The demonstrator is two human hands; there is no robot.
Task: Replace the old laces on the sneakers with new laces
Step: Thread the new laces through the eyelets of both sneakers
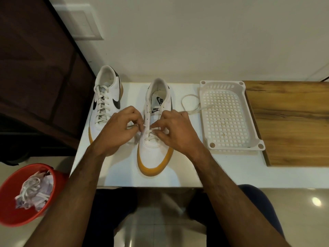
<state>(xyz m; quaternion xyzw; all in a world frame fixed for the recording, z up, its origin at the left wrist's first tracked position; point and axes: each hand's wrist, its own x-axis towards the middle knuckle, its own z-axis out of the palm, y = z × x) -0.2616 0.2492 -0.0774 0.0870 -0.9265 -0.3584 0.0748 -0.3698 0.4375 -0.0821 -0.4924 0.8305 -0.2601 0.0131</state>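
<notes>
White counter runs across the view, and on it sit two white sneakers with gum soles, toes toward the near edge. The laced sneaker stands at the far left corner; the half-laced sneaker sits mid-counter. A loose lace loops on the surface between that shoe and the white perforated tray. Just right of the tray lies a wooden board.

The near sneaker — white, gum-soled, toe toward the person — is lying under both hands, only its lowest eyelets laced. Its new lace is trailing right of the grip. The laced sneaker is sitting left.
</notes>
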